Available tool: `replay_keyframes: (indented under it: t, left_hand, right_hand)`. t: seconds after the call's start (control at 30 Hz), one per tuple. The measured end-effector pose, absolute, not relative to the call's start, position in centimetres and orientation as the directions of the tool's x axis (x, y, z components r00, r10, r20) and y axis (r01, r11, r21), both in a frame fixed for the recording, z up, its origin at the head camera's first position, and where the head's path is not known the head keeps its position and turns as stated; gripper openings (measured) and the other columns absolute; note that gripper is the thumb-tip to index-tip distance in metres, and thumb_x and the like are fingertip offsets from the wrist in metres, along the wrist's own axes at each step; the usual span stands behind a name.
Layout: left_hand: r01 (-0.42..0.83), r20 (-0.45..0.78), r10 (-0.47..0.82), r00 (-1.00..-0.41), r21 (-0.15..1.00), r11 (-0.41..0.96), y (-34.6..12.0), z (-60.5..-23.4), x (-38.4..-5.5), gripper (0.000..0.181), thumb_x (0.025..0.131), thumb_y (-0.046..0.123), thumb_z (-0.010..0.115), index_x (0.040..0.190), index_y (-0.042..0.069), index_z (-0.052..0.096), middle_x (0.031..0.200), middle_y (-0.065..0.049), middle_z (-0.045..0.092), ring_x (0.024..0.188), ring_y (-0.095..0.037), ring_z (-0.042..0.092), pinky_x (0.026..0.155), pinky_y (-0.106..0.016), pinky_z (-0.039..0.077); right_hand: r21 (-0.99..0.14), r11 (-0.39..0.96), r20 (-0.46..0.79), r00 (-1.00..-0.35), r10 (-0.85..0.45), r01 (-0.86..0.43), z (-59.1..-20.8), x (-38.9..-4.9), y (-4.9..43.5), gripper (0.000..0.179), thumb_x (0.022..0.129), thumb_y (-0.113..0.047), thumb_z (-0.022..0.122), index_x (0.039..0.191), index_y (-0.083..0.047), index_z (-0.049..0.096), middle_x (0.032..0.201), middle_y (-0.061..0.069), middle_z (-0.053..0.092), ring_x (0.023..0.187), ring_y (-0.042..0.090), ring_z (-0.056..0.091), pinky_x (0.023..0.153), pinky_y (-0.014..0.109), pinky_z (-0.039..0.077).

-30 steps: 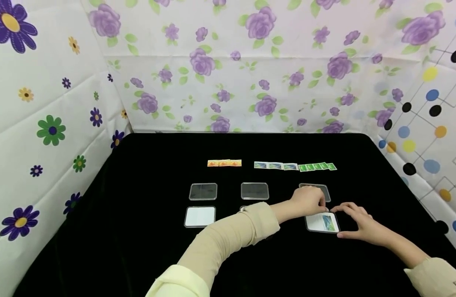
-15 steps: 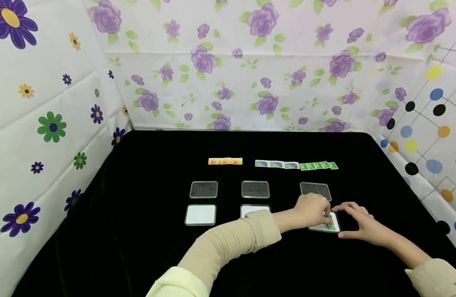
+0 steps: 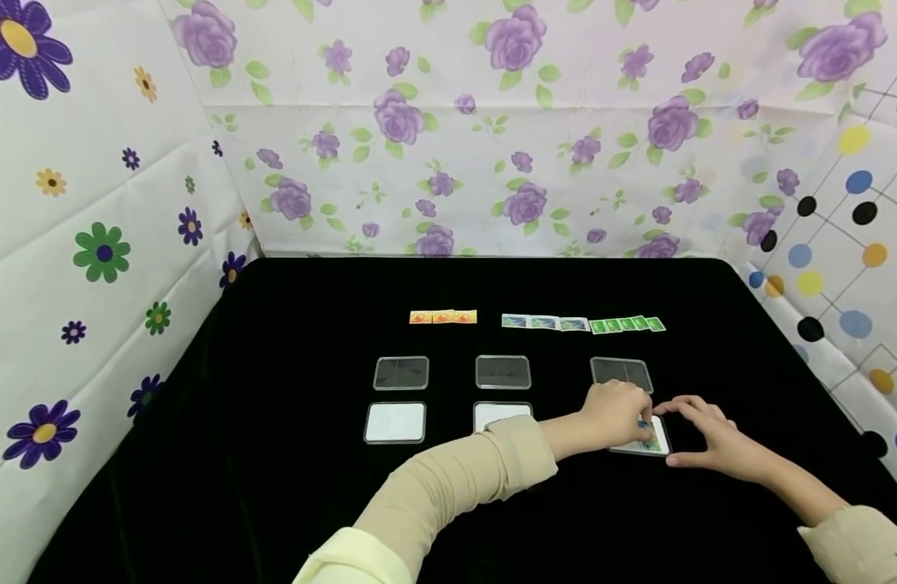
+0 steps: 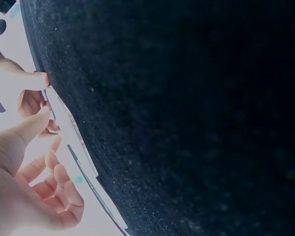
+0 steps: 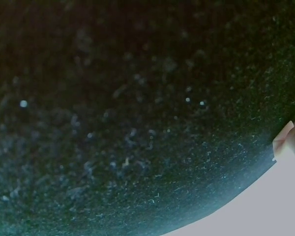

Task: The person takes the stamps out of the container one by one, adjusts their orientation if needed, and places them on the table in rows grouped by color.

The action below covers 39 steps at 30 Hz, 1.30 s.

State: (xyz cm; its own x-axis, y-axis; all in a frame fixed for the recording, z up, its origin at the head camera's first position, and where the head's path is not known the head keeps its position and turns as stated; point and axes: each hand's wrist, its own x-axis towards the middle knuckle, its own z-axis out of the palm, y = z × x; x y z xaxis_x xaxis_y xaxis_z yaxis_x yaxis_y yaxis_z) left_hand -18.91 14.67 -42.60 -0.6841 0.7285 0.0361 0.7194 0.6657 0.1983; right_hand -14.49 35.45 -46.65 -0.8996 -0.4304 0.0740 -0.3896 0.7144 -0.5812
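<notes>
My left hand (image 3: pixel 615 415) reaches across to the right, its fingertips pressing on a blue-green stamp (image 3: pixel 654 443) in a shallow clear plastic case with a white insert (image 3: pixel 627 448). Part of the stamp lies hidden under those fingers. In the left wrist view the left thumb (image 4: pixel 37 123) stretches out to the case (image 4: pixel 71 130), the other fingers bent loosely. My right hand (image 3: pixel 714 442) holds the case by its right side between thumb and forefinger. In the right wrist view only a bit of hand (image 5: pixel 290 140) shows at the right edge.
Behind lie rows of orange stamps (image 3: pixel 443 317), blue stamps (image 3: pixel 543 323) and green stamps (image 3: pixel 627 325). Three clear lids, a left lid (image 3: pixel 401 373), a middle lid (image 3: pixel 503 372) and a right lid (image 3: pixel 624 371), sit nearer. A left white-lined case (image 3: pixel 395 422) and a middle case (image 3: pixel 501 411) stand in front.
The left hand has moved slightly down and right from the case's upper edge onto the stamp, uncovering more of the middle case. The right hand keeps its hold.
</notes>
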Motion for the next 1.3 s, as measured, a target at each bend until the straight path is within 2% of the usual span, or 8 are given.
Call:
replay_keyframes:
  t: [0.3,0.63,0.93,1.3]
  left_hand:
    - [0.691,0.025,0.698,-0.716,0.168,0.703,15.1,-42.8,-19.0,0.029,0.074,0.050,0.074,0.093,0.028,0.070,0.095,0.015,0.068,0.080,0.000,0.057,0.073,-0.019,0.045]
    - [0.671,-0.008,0.682,-0.732,0.169,0.722,15.6,-42.7,-19.2,0.026,0.072,0.049,0.077,0.085,0.027,0.071,0.085,0.015,0.069,0.075,-0.001,0.056,0.075,-0.023,0.046]
    - [0.636,-0.052,0.659,-0.750,0.215,0.741,15.7,-42.4,-19.7,0.022,0.073,0.043,0.078,0.082,0.025,0.070,0.078,0.015,0.067,0.067,0.001,0.051,0.063,-0.015,0.041]
    - [0.657,-0.058,0.689,-0.723,0.252,0.710,15.8,-42.2,-19.9,0.018,0.074,0.033,0.079,0.085,0.025,0.067,0.084,0.015,0.059,0.077,0.000,0.048,0.067,-0.017,0.039]
  right_hand:
    - [-0.565,0.729,0.073,-0.904,-0.421,-0.386,-46.5,-14.5,35.4,0.061,0.073,-0.021,0.080,0.124,-0.007,0.049,0.127,0.022,0.040,0.108,0.044,0.035,0.073,0.060,0.031]
    - [-0.559,0.729,0.091,-0.902,-0.421,-0.396,-46.6,-14.4,35.2,0.061,0.072,-0.021,0.081,0.123,-0.008,0.049,0.126,0.021,0.041,0.108,0.045,0.035,0.073,0.061,0.031]
    - [-0.557,0.737,0.076,-0.907,-0.414,-0.383,-46.7,-14.4,35.2,0.063,0.072,-0.022,0.081,0.124,-0.009,0.049,0.127,0.022,0.041,0.108,0.046,0.035,0.072,0.060,0.030]
    - [-0.577,0.732,0.056,-0.912,-0.406,-0.361,-46.8,-14.5,35.4,0.064,0.073,-0.021,0.080,0.125,-0.006,0.047,0.128,0.023,0.039,0.108,0.047,0.034,0.073,0.061,0.029]
